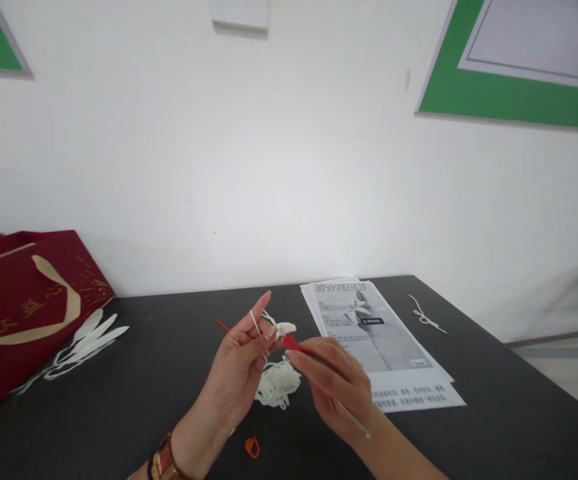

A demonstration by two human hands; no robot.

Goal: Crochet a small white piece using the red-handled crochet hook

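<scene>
My left hand is raised over the black table, fingers curled, pinching a small white crocheted piece with white yarn looped round its forefinger. My right hand is closed on a crochet hook with a red grip; its metal end sticks out below the hand. The hook's tip meets the white piece. A loose heap of white yarn lies on the table just under both hands. A thin red stick shows behind my left hand.
Printed paper sheets lie to the right of my hands. A short white yarn scrap lies further right. A dark red gift bag and white petal-shaped pieces sit at left. An orange stitch marker lies near the front edge.
</scene>
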